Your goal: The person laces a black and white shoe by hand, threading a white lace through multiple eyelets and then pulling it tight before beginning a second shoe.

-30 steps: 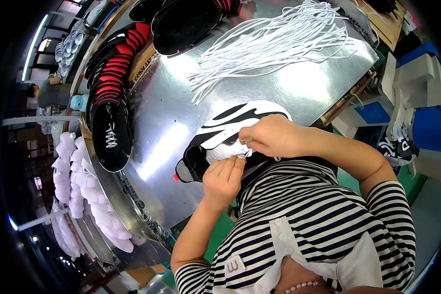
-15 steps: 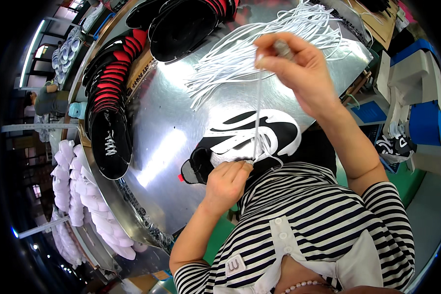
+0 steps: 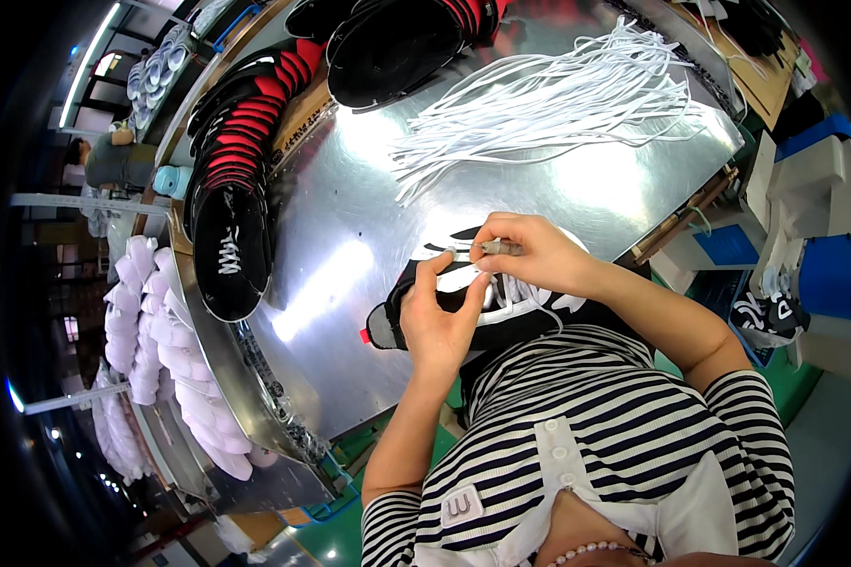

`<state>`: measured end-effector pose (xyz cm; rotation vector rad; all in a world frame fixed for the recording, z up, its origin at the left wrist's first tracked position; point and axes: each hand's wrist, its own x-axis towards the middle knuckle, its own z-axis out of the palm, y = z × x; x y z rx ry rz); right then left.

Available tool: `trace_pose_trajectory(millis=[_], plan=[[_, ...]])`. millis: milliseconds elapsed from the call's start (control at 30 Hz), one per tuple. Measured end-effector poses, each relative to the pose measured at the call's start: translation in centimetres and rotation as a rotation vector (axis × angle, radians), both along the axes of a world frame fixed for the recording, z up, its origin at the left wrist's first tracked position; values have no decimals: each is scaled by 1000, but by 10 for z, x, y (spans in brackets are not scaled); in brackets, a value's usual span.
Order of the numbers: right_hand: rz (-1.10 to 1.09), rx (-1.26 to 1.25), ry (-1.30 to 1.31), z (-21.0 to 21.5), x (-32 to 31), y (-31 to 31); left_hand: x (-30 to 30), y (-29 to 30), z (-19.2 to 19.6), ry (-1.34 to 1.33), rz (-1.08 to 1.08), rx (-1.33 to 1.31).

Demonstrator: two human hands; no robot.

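A black and white sneaker (image 3: pixel 385 328) with a red heel tab lies on the metal table, toe to the right, partly hidden by my hands. My left hand (image 3: pixel 442 317) grips its upper around the lacing area, index finger on the far side and thumb on the near side. My right hand (image 3: pixel 546 257) is closed over the laces, pinching a short greyish cylinder (image 3: pixel 501 249), seemingly a small tool's handle. Its fingertips meet the eyelet row close to my left thumb. A white shoelace (image 3: pixel 550 316) loops loosely over the sneaker's near side.
A bundle of white shoelaces (image 3: pixel 548 109) lies across the far part of the metal table (image 3: pixel 331 246). Black and red shoe uppers (image 3: pixel 234 250) stand nested in a curved row on the left. Stacked pale pieces (image 3: pixel 184 378) hang beyond the left edge. A sewing machine (image 3: pixel 808 198) stands at right.
My right hand has come down from above the lace bundle to the sneaker; the lace it had stretched upward is no longer taut. My left hand has shifted up onto the lacing area.
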<state>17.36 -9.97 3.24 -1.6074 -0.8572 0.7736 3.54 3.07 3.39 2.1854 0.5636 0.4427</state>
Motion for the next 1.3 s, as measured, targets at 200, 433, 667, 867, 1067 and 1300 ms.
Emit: trace_pose_trajectory(millis=[200,433,667,867,1067,1300], plan=[[-102,-14,-252,14,-14,-25,-1,-5,-1,-6,89,40],[-23,-72,-477,17,-14,-29,-1,-9,5,15,74,82],[149,-177,-569,25,-6,-17,-5,-9,-2,-104,52,-110],[121,-218,-569,21,-10,-9,-2,-10,-4,-50,25,-127],[202,-277,-526,39,-4,-19,2,-11,-2,17,43,-31],[150,-190,-474,36,1,-35,7,-17,1,-33,84,109]])
